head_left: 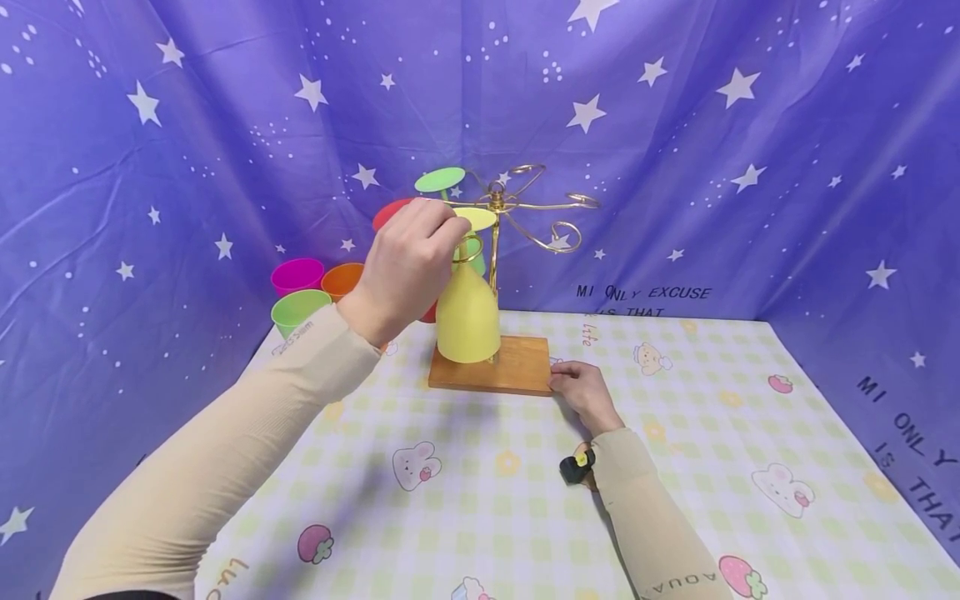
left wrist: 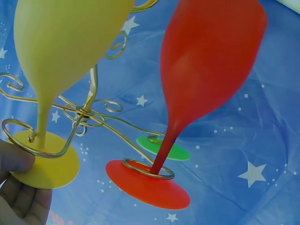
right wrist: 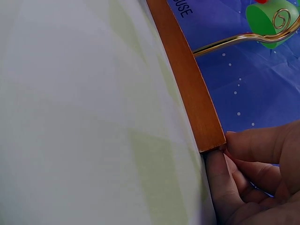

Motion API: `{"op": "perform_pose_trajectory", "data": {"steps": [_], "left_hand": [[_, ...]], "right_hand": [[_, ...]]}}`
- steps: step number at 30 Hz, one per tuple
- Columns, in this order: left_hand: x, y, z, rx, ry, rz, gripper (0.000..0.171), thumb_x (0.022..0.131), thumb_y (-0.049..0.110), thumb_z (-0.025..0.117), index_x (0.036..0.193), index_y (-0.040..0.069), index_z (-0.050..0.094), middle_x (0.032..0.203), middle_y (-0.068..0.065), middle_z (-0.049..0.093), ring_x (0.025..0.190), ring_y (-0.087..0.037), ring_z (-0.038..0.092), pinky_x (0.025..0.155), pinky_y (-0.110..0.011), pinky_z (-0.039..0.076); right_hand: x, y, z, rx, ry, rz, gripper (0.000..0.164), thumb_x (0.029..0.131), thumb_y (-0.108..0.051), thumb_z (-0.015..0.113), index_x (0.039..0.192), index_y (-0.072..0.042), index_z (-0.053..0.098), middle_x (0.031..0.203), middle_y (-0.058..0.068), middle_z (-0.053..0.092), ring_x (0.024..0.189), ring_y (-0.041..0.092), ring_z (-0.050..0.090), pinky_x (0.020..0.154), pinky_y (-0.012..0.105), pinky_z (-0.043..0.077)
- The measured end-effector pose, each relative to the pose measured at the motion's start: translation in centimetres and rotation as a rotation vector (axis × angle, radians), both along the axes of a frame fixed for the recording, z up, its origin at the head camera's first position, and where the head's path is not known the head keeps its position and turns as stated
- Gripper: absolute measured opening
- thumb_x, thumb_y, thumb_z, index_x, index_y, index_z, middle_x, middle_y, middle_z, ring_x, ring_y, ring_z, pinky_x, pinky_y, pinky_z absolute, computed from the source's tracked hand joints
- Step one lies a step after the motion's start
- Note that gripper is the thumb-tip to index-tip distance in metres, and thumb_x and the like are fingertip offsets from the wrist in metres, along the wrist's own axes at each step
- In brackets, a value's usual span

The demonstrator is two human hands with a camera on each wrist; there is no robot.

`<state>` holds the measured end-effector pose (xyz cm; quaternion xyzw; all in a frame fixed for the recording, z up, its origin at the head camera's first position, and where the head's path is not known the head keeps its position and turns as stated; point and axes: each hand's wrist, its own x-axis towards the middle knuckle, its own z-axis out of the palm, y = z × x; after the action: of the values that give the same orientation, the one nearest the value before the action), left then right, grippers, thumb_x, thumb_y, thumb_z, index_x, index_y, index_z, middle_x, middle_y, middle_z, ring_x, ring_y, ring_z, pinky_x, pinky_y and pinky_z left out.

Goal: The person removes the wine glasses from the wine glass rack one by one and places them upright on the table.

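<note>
My left hand point(head_left: 412, 258) pinches the round foot of a yellow goblet point(head_left: 468, 321), which hangs upside down with its stem inside a ring of a gold wire glass rack point(head_left: 493, 250). In the left wrist view, thumb and fingers lie on either side of the yellow foot. A red goblet point(left wrist: 211, 61) hangs by its foot in the neighbouring ring, and a green goblet's foot point(left wrist: 164, 147) sits in another behind it. My right hand point(head_left: 585, 393) grips the right end of the rack's wooden base point(head_left: 517, 367), thumb and fingers at its corner.
Magenta point(head_left: 297, 275), orange point(head_left: 342, 280) and light green goblets point(head_left: 300, 310) stand mouth up at the table's back left, partly behind my left arm. Several rack rings on the right side hold nothing. A starry purple curtain point(head_left: 675, 167) surrounds the checked tablecloth point(head_left: 675, 442).
</note>
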<state>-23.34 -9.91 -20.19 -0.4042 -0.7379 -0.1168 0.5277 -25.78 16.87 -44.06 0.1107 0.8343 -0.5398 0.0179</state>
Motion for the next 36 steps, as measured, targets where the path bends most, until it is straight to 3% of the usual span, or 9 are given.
{"op": "perform_pose_trajectory", "data": {"steps": [6, 21, 27, 36], "left_hand": [[-0.2, 0.4, 0.4, 0.002, 0.012, 0.013, 0.021, 0.084, -0.013, 0.046, 0.080, -0.004, 0.065, 0.075, -0.012, 0.057, 0.068, -0.028, 0.051, 0.063, -0.035, 0.046], [-0.8, 1.5, 0.8, 0.074, -0.025, -0.004, 0.020, 0.084, -0.013, 0.049, 0.081, -0.004, 0.067, 0.077, -0.012, 0.059, 0.072, -0.028, 0.055, 0.069, -0.032, 0.051], [-0.4, 2.2, 1.0, 0.126, -0.079, -0.044, 0.019, 0.083, -0.012, 0.051, 0.082, -0.003, 0.067, 0.077, -0.011, 0.058, 0.073, -0.027, 0.054, 0.071, -0.033, 0.050], [0.6, 3.0, 0.7, 0.145, -0.036, -0.102, 0.018, 0.085, -0.010, 0.051, 0.082, -0.002, 0.067, 0.076, -0.011, 0.058, 0.072, -0.027, 0.054, 0.070, -0.032, 0.050]], "right_hand": [[0.0, 0.0, 0.1, -0.001, -0.011, 0.000, 0.026, 0.088, -0.006, 0.062, 0.114, -0.002, 0.064, 0.125, 0.014, 0.056, 0.114, 0.028, 0.049, 0.098, 0.042, 0.040], [0.0, 0.0, 0.1, 0.004, 0.002, 0.010, 0.028, 0.087, -0.005, 0.062, 0.115, 0.000, 0.064, 0.111, 0.016, 0.063, 0.099, 0.027, 0.058, 0.085, 0.037, 0.046], [0.0, 0.1, 0.0, 0.009, -0.002, 0.009, 0.028, 0.088, -0.006, 0.062, 0.115, -0.001, 0.064, 0.108, 0.015, 0.064, 0.096, 0.025, 0.059, 0.084, 0.036, 0.047], [0.0, 0.1, -0.1, 0.023, 0.000, 0.011, 0.028, 0.087, -0.007, 0.062, 0.114, -0.001, 0.065, 0.108, 0.014, 0.063, 0.096, 0.025, 0.058, 0.083, 0.035, 0.046]]}}
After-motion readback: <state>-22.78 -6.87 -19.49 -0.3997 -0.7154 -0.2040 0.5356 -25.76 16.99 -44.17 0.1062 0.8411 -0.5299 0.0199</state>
